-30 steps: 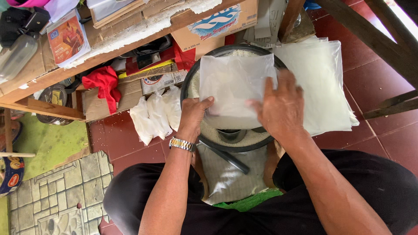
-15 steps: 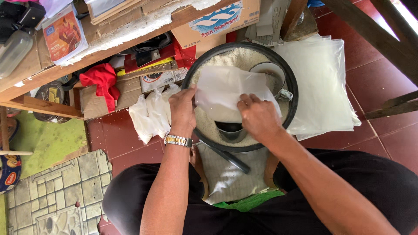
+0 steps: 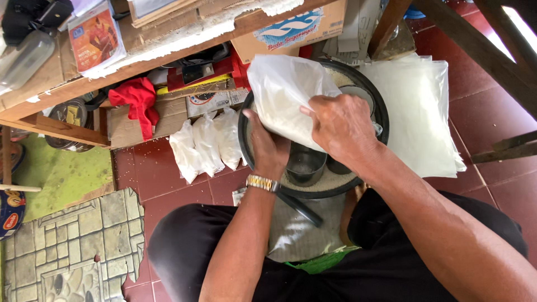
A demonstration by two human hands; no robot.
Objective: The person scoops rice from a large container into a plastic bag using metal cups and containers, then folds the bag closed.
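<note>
My left hand (image 3: 269,146), with a metal watch on its wrist, and my right hand (image 3: 341,126) both grip a clear plastic bag (image 3: 282,95) over a round black-rimmed basin (image 3: 381,109) that holds white grains. The bag bulges and is lifted toward the basin's left side. The left hand holds the bag's lower left edge; the right hand clasps its lower right side. A metal cup (image 3: 305,166) stands in the grains just below the hands. A light bowl (image 3: 358,92) shows behind the right hand.
A stack of flat clear plastic bags (image 3: 422,112) lies right of the basin. Three filled white bags (image 3: 207,144) lie on the red tile floor at left. Cardboard boxes (image 3: 296,28), a red cloth (image 3: 134,100) and wooden shelf beams crowd the top. Wooden legs stand at right.
The bag lay flat over the basin under both hands; now it is opened, puffed up and raised toward the upper left, with both hands shifted to grip its lower edge.
</note>
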